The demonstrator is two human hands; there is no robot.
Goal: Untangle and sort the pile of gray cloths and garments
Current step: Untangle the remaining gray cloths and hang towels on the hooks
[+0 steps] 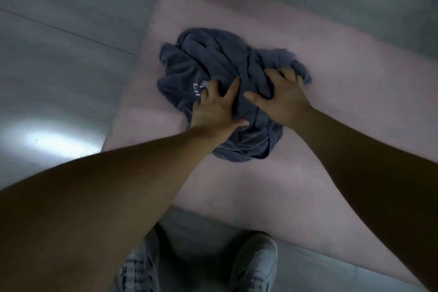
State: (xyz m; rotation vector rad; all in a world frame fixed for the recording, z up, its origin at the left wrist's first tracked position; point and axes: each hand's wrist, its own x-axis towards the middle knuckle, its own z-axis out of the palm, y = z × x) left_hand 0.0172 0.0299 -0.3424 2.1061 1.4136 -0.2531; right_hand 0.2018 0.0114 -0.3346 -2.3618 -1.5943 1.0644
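Observation:
A crumpled pile of dark gray cloths and garments [208,61] lies bunched in the middle of a pale pink mat [331,59]. One piece shows small white lettering near its left side. My left hand [216,108] lies on the near left of the pile, fingers spread and digging into the folds. My right hand [280,95] lies on the right of the pile, its fingertips curled into a bunched fold at the pile's right edge. The individual pieces cannot be told apart.
The pink mat lies on a gray tiled floor [59,59]. My two pale sneakers [256,265] stand on the floor at the mat's near edge. A bright light reflection shows on the floor at left.

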